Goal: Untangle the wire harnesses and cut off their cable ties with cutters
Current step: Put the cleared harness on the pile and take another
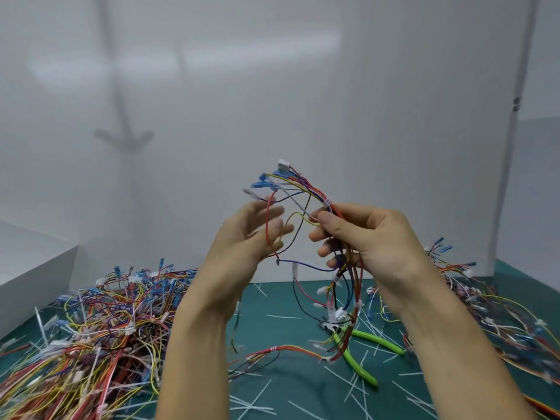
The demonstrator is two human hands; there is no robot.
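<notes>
My right hand [363, 237] grips a multicoloured wire harness [306, 189] held up above the table. A white cable tie [327, 204] binds its wires just above my thumb. Blue terminals and a white connector [283, 165] stick out at its top. My left hand [254, 234] is blurred, fingers spread and loosely hooked among the loose red and dark wire loops. More of the harness hangs below my right hand down to the mat. Green-handled cutters [360, 350] lie on the mat under the hanging wires.
A large tangled pile of harnesses [91, 328] lies on the left of the green mat [288, 389]. Another pile [500, 313] lies on the right. Cut white ties are scattered over the mat. A white box [30, 268] stands at far left, white walls behind.
</notes>
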